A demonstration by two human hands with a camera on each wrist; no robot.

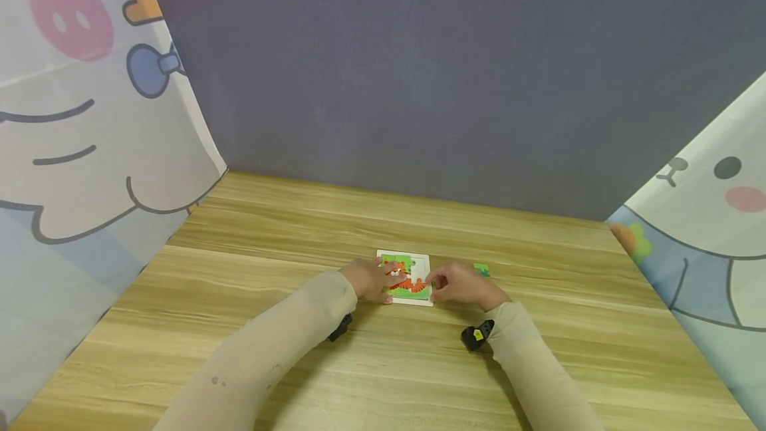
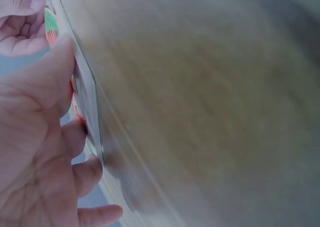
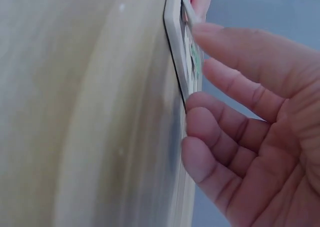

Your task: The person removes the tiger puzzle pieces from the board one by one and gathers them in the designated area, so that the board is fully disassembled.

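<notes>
Puzzle board [image 1: 423, 265], one, white-rimmed: flat on the worktop [image 1: 287, 225], roughly midway between its left and right edges, short of the far edge.

Tiger pieces [image 1: 417, 287], green and orange: set in the board's left and lower parts; bare backing shows toward its upper right corner, the side left uncovered by the left hand.

Left hand [image 1: 372, 279]: unclenched, fingers spread over the board's left side, thumb on its near rim; presumably placed so to keep the board from sliding.

Right hand [image 1: 459, 283]: fingers curled, tips at the board's right rim, apparently adjusting pieces there; whether it pinches one cannot be told.

Loose green piece [image 1: 481, 270], one: on the worktop just beyond the right hand, toward the right edge, probably kept there within easy reach.
</notes>
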